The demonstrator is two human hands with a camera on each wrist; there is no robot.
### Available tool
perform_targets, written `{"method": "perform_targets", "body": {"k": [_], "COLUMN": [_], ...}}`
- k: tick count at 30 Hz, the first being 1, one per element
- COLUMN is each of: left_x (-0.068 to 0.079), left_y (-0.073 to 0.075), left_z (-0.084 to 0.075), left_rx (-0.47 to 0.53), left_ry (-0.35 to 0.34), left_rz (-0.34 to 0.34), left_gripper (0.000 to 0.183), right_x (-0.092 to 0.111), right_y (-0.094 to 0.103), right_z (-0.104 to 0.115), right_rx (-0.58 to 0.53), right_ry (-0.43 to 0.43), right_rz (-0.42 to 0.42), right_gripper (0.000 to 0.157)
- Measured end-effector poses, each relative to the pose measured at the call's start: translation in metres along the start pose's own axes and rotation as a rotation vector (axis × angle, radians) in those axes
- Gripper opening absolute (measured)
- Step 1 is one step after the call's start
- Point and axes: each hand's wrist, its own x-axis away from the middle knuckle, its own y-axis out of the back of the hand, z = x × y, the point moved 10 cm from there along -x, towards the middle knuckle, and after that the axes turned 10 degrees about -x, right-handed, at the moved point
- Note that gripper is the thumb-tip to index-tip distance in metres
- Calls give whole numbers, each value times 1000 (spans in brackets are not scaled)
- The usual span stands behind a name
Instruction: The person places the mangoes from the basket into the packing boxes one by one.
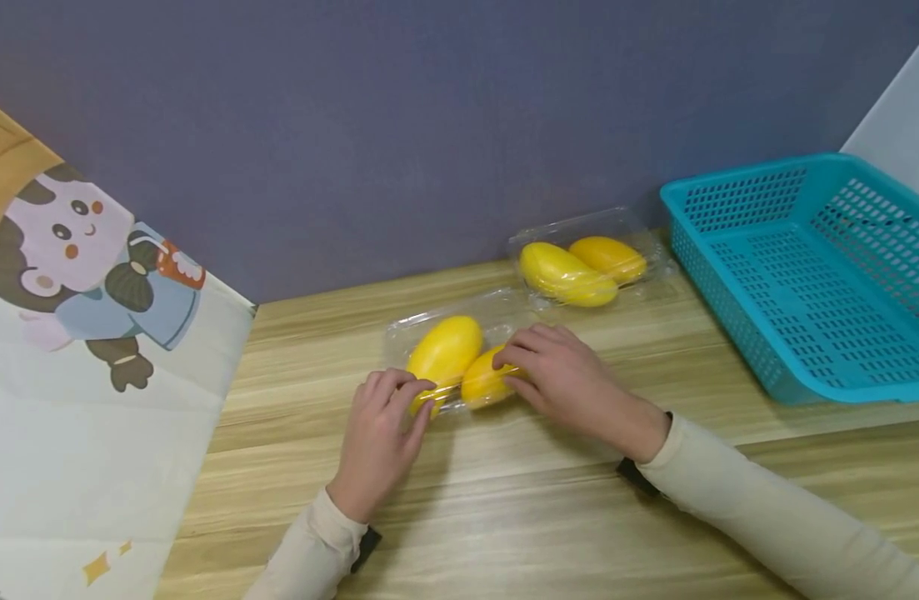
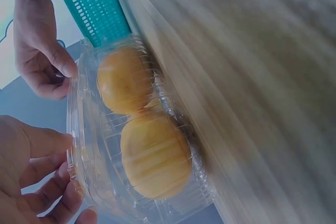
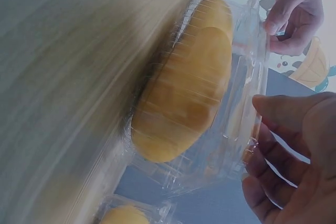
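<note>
A clear plastic clamshell box [image 1: 496,312] lies on the wooden table with two yellow mangoes inside, one larger mango [image 1: 447,350] at left and another mango [image 1: 485,379] at right. My left hand [image 1: 380,433] pinches the box's near rim at its left part. At the right part of that same rim, my right hand [image 1: 571,383] grips with thumb and fingers. The left wrist view shows both mangoes [image 2: 155,156] behind the ribbed plastic wall. In the right wrist view the thumb and fingers of the right hand [image 3: 299,156] meet the rim from both sides. Whether the lid is fastened I cannot tell.
Behind and to the right, a second clear box [image 1: 571,229] holds two more mangoes [image 1: 567,275], near the blue-grey back wall [image 1: 354,150]. A turquoise perforated basket [image 1: 729,325] stands at the right. A white panel with a cartoon figure [image 1: 92,275] borders the left side.
</note>
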Motion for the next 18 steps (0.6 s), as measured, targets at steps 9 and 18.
{"method": "perform_targets", "body": {"k": [9, 18], "left_x": [-5, -14], "left_y": [2, 0], "left_z": [8, 18], "left_rx": [9, -1], "left_ry": [21, 98], "left_rz": [-41, -32], "left_gripper": [13, 14], "right_x": [-6, -17], "right_y": [2, 3], "right_z": [0, -1], "right_rx": [4, 41], "right_ry": [-18, -28], "right_rz": [-57, -113], "right_gripper": [16, 11]}}
